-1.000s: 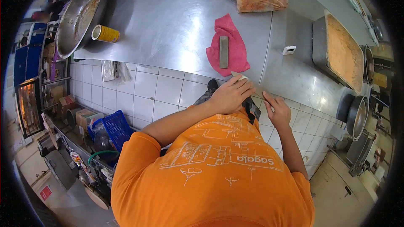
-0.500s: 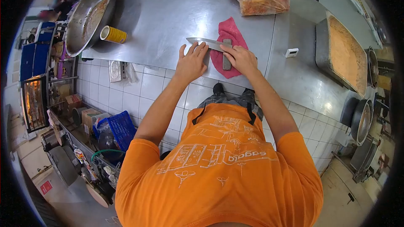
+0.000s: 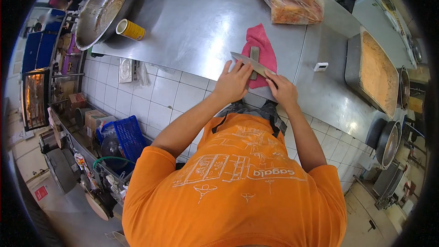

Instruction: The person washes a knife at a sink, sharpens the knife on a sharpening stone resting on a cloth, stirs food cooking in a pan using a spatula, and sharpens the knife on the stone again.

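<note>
A knife (image 3: 259, 67) lies slantwise across a grey sharpening stone (image 3: 254, 54), its tip toward the upper left. My right hand (image 3: 284, 92) is closed round the handle, most of which it hides. With fingers stretched and apart, my left hand (image 3: 233, 83) rests its fingertips at the near edge of the blade; its thumb reaches up near the tip. Under the stone a pink cloth (image 3: 266, 41) lies spread on the steel table (image 3: 192, 32), by its front edge.
A large steel bowl (image 3: 87, 29) and a yellow can (image 3: 133, 31) stand at left. Bagged meat (image 3: 292, 0) lies at the back. To the right are a small white device (image 3: 321, 67) and a deep tray (image 3: 354, 66) of orange-brown crumbs. A blue crate (image 3: 129, 137) sits lower left.
The knife has shifted along the stone toward my right and closer to me, both hands moving with it. Its blade now slants more steeply. The whole view has shifted slightly.
</note>
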{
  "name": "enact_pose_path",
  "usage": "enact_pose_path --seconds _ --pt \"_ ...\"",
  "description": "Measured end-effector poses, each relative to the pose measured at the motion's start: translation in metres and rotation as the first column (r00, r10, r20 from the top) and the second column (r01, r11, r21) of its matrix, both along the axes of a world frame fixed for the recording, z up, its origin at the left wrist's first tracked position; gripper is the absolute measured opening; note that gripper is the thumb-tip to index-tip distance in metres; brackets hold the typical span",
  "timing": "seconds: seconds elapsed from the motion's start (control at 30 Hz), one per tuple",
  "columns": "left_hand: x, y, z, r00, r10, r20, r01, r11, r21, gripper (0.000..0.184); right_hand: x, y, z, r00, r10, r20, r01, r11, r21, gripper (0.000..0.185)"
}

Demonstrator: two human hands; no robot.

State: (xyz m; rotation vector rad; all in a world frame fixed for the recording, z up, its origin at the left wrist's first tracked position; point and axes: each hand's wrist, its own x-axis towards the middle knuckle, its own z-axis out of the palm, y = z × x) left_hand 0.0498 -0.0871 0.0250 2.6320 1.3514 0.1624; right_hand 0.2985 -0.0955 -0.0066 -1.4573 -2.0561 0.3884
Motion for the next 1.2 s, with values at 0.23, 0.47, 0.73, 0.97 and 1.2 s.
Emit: enact_pose_path --seconds 0.23,0.47,0.73,0.97,1.2 --pt "0.04 -0.036 0.005 0.98 -0.199 -0.012 0.198 0.979 -0.052 0.083 0.054 -0.065 0.022 0.97 -0.034 0.241 0.054 0.995 -0.079 0.035" --pt "0.087 -0.059 0.001 0.932 -0.328 0.153 0.318 0.944 0.082 0.082 0.112 -0.113 0.066 0.91 -0.09 0.405 0.109 0.994 -0.024 0.041" --pt "-0.002 0.042 0.01 1.0 0.022 -0.009 -0.021 0.998 0.057 0.074 -0.006 0.026 0.003 0.999 -0.031 0.019 0.028 0.987 0.156 0.036" --pt "-0.05 0.064 -0.005 0.994 0.039 -0.1 -0.032 0.997 0.069 0.072 -0.042 0.059 -0.022 0.998 -0.013 0.058 0.011 0.999 0.035 0.034" --pt "-0.045 0.045 -0.013 0.995 0.097 -0.028 -0.094 0.993 0.07 0.072 -0.041 0.054 -0.007 0.996 0.072 0.047 -0.069 0.996 -0.063 0.033"
